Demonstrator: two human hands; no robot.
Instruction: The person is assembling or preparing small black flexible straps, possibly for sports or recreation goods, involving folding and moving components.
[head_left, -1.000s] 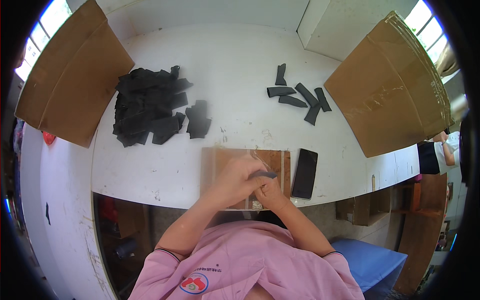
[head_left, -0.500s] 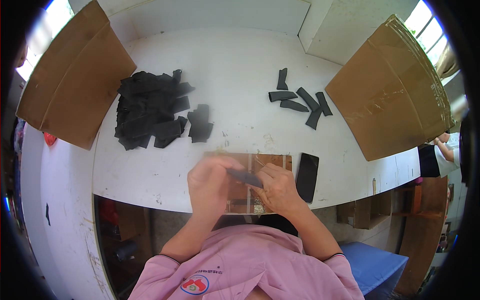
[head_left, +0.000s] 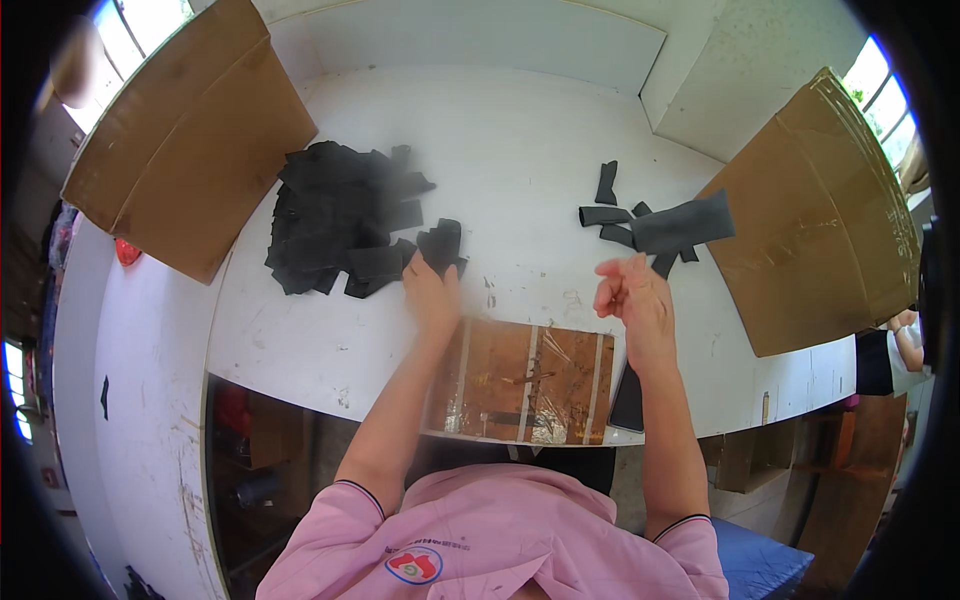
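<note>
My left hand [head_left: 432, 298] is at the lower edge of a black fabric piece [head_left: 441, 240], its fingers closed around that edge, slightly blurred. Beside it lies a heap of black fabric pieces [head_left: 330, 220]. My right hand [head_left: 643, 305] is raised over the right part of the table, fingers apart and partly curled. Just beyond its fingertips a flat black fabric strip [head_left: 685, 223] appears off the table, overlapping several small black folded pieces [head_left: 604, 215]; it looks free of the hand. Between my forearms lies a brown taped board [head_left: 480, 375] with a thin stick-like item [head_left: 528, 378] on it.
Large cardboard boxes stand at the left [head_left: 190, 140] and right [head_left: 815, 220] of the white table [head_left: 520, 180]. A dark phone [head_left: 627, 400] lies beside the board, partly behind my right forearm. Another person's arm [head_left: 908, 345] shows at the far right.
My hands have parted from over the board. The left went to the fabric piece by the heap; the right moved right and forward, and the black strip left it. The view has shifted a little.
</note>
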